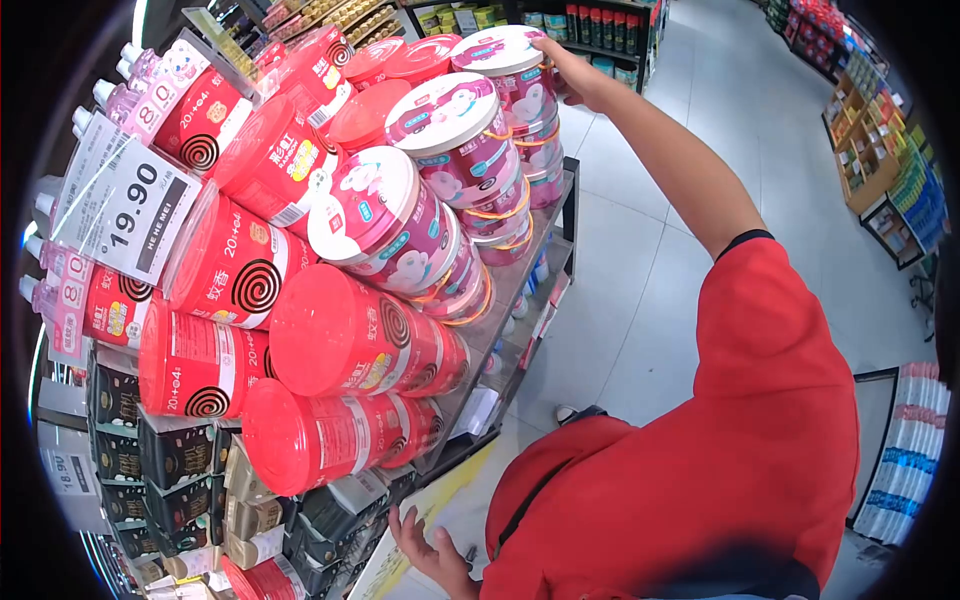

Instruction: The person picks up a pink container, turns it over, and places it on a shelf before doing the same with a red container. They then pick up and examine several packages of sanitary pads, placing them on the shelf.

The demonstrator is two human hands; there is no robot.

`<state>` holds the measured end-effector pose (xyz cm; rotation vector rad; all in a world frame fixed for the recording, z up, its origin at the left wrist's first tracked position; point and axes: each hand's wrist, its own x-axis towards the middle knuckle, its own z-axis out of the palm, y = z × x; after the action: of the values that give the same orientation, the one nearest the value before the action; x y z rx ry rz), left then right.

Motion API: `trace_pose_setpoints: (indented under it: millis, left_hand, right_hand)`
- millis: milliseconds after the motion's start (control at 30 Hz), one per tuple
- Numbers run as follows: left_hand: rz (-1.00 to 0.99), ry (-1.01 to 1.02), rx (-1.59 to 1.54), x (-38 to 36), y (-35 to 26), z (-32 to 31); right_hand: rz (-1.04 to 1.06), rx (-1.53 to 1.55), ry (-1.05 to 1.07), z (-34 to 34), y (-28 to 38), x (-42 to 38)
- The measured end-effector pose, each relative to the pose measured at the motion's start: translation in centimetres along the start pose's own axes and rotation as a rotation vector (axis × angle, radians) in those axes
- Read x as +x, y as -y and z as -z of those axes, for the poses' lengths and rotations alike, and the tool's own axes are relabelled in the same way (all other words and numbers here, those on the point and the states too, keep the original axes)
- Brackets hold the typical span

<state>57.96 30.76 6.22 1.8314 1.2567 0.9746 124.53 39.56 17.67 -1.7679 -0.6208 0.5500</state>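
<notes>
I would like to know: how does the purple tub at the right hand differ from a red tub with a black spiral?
The purple tub has a white printed lid; the red tub has a plain red one. The right hand is at the purple tub's rim, while no hand touches the red tub. Both are round, lidded and stacked on another tub.

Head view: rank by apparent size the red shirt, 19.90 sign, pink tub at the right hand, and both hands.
Red shirt
19.90 sign
Pink tub
Left hand, right hand: too alike to rank
</notes>
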Motion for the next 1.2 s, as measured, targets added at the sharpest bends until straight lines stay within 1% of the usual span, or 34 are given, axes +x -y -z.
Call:
trace_pose_setpoints:
  millis: [67,133,200,233,333,400,467,533,600,633,667,700,733,767,800,833,867,900,933,967,1000,1033,1067,1100,1133,1167,1200]
  left_hand:
    - [0.023,0.003,-0.017,-0.1,0.1,-0.1]
    - [-0.007,-0.017,-0.007,-0.1,0.4,-0.3]
    - [0.019,-0.014,-0.019,-0.1,0.2,-0.4]
    - [0.039,-0.006,-0.032,-0.1,0.1,-0.4]
    - [0.027,0.006,-0.042,0.1,0.2,-0.5]
    - [0.025,-0.007,-0.045,0.1,0.6,-0.6]
    - [0.038,-0.046,-0.040,0.0,1.0,-0.6]
    - [0.014,-0.006,-0.016,0.0,1.4,-0.4]
    - [-0.018,-0.005,0.021,0.0,1.2,-0.2]
    - [-0.035,0.002,0.027,0.0,1.2,-0.1]
    - [-0.050,0.006,0.036,0.0,1.3,0.2]
    - [-0.063,-0.003,0.046,-0.1,1.3,0.5]
    - [-0.078,-0.013,0.058,-0.3,1.3,0.7]
    - [-0.045,-0.091,0.091,-0.6,1.3,1.0]
    - [-0.049,-0.077,0.058,-0.9,1.3,1.4]
    - [-0.059,-0.057,0.023,-1.1,1.5,2.2]
    - [-0.033,-0.121,0.048,-1.4,1.7,3.2]
    - [-0.049,-0.138,0.043,-1.7,1.9,4.2]
    - [-0.071,-0.146,0.034,-2.0,2.2,5.3]
    - [-0.088,-0.197,0.059,-2.3,2.4,6.7]
    - [-0.082,-0.225,0.064,-2.5,2.9,8.4]
    - [-0.089,-0.299,0.179,-2.9,3.5,10.2]
    - [-0.095,-0.369,0.293,-3.2,4.1,12.1]
    - [-0.076,-0.452,0.311,-3.4,4.8,14.1]
    - [-0.053,-0.534,0.327,-3.6,5.5,16.1]
    - [-0.006,-0.636,0.259,-3.4,5.9,18.0]
    - [0.040,-0.735,0.191,-3.1,5.9,20.0]
  right_hand:
    - [0.004,0.090,-0.029,-0.2,-0.6,0.6]
    - [0.000,0.087,0.016,0.2,-0.9,0.8]
    - [0.001,0.093,0.013,0.1,-1.0,0.8]
    - [0.014,0.091,-0.033,-0.2,-1.1,0.6]
    - [0.019,0.100,-0.050,-0.4,-1.2,0.3]
    - [-0.003,0.163,0.008,-0.1,-1.0,0.5]
    - [-0.028,0.091,0.054,-0.1,-0.4,-0.3]
    - [0.019,0.213,0.066,-0.7,-0.5,-0.6]
    - [0.058,0.354,0.211,-0.1,-2.1,1.9]
    - [-0.039,0.310,0.378,1.7,-3.1,3.9]
    - [0.008,0.387,0.192,0.4,-2.2,1.7]
    - [0.003,0.423,0.207,1.4,-3.8,3.6]
    - [0.075,0.439,0.120,1.0,-3.9,2.9]
    - [-0.014,0.354,0.060,2.2,-4.1,2.9]
    - [0.295,0.389,0.085,2.6,-6.1,3.1]
    - [0.289,0.449,0.014,3.9,-7.5,4.2]
    - [0.269,0.456,-0.115,3.9,-8.6,2.3]
    - [0.252,0.524,-0.149,5.3,-11.7,2.7]
    - [0.187,0.494,-0.249,4.6,-13.0,0.1]
    - [0.134,0.488,-0.281,3.3,-14.3,-2.9]
    - [0.013,0.533,-0.304,3.6,-18.2,-3.1]
    - [-0.126,0.555,-0.276,3.6,-22.7,-4.1]
    - [-0.177,0.606,-0.230,3.3,-28.5,-4.5]
    - [-0.274,0.595,-0.212,1.4,-32.4,-7.2]
    - [-0.367,0.644,-0.321,-2.5,-33.7,-11.1]
    - [-0.354,0.531,-0.110,-3.4,-38.9,-13.4]
    - [-0.425,0.562,0.049,-5.5,-42.1,-16.2]
